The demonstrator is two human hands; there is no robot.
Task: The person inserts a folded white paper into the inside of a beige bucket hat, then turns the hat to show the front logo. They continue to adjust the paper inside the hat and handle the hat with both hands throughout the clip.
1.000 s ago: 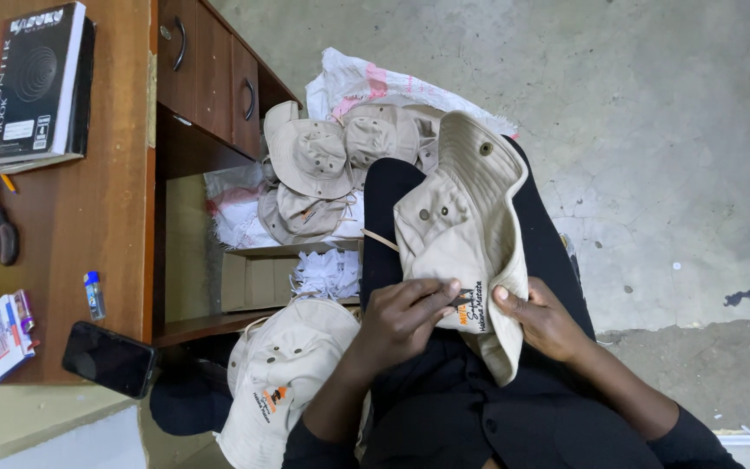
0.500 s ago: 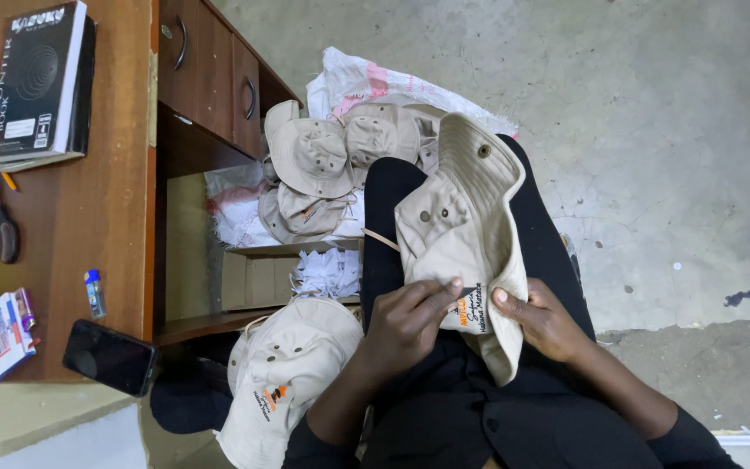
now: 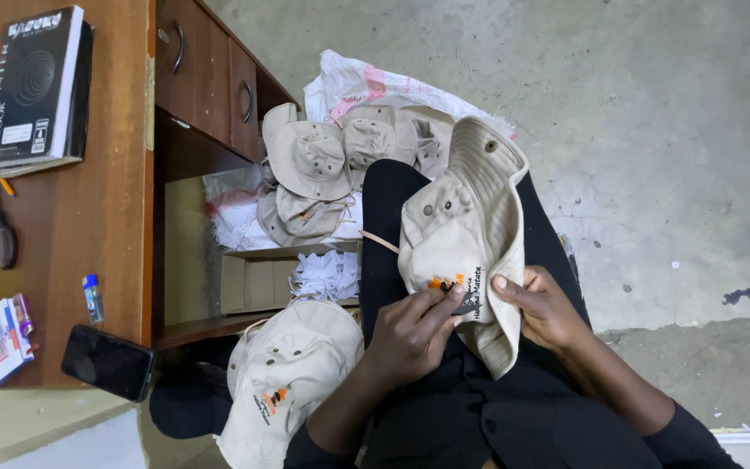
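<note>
Hands (image 3: 479,321) on floppy cotton hat (image 3: 462,226)

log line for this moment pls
left hand: pinching hat logo | right hand: holding beige hat brim | hat on lap

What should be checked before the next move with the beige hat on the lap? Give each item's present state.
1. Left hand pinches the hat at its embroidered patch: ok.
2. Right hand grips the brim edge: ok.
3. Hat rests on the lap, off the floor: ok.
4. Any tool in the fingers: cannot tell.
5. Second hat sits apart beside the left arm: ok.
</note>
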